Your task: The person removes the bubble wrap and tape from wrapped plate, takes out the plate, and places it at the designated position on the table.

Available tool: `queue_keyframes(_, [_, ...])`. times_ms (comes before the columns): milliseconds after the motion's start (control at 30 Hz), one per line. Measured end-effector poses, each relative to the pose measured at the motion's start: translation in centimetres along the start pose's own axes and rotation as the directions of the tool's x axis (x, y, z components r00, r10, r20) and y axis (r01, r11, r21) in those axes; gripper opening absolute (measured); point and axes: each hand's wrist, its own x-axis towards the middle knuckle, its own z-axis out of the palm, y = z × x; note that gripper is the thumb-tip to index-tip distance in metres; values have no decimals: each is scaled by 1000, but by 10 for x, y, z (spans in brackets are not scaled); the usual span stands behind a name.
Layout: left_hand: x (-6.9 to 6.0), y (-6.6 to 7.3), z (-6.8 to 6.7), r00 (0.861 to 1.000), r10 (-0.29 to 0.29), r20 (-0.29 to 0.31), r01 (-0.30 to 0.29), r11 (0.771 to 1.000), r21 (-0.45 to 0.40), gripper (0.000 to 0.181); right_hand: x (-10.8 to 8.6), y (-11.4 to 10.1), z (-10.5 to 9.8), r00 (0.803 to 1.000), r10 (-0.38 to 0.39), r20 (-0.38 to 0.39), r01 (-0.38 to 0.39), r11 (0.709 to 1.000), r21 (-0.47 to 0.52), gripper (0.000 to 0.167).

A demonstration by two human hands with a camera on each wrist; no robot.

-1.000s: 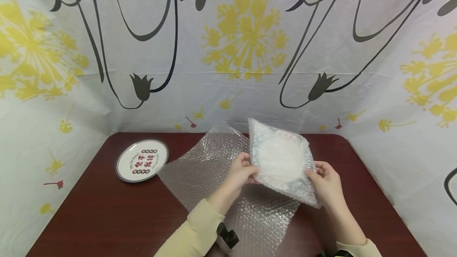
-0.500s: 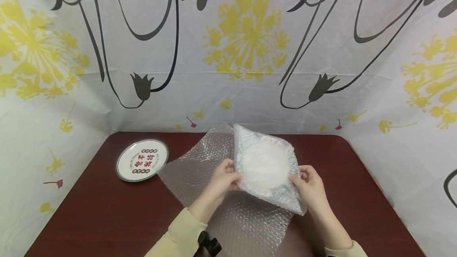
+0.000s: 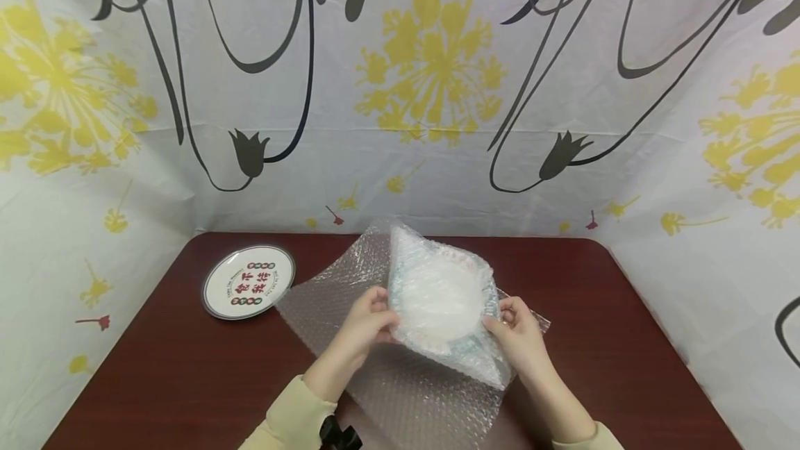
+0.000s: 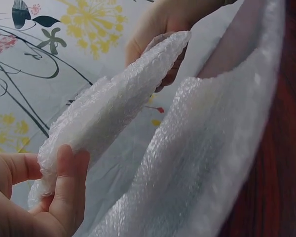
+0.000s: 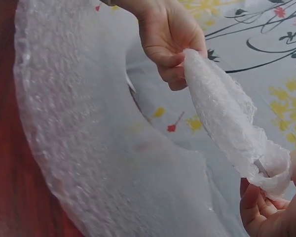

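At the far left of the dark red-brown table (image 3: 187, 373), a round white plate (image 3: 248, 282) with a dark rim and red and green printing is laid flat, its red characters facing up. Just beside it, the left corner of a bubble wrap sheet (image 3: 431, 398) is seen; whether the plate is touched cannot be told. By the left hand (image 3: 367, 321), a bubble-wrapped package (image 3: 445, 304) is pinched at its left edge between thumb and fingers. The package, in which a pale round shape is shown, is held tilted above the sheet, raised off the table. Its right edge is gripped between the thumb and fingers of the right hand (image 3: 517, 332), beyond which another corner of the sheet is exposed. Behind everything, a flower-printed cloth (image 3: 431, 179) is hung.
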Motion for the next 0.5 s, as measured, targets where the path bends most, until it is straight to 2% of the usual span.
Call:
queue_keyframes(267, [-4,-12,-20,1000,-19,20,17,998,66,41,0,12,15,1000,-4,26,4,1000,23,26])
queue_keyframes(500, [-3,-24,-29,999,-26,22,24,996,85,43,3,25,24,999,-12,32,12,1000,12,25])
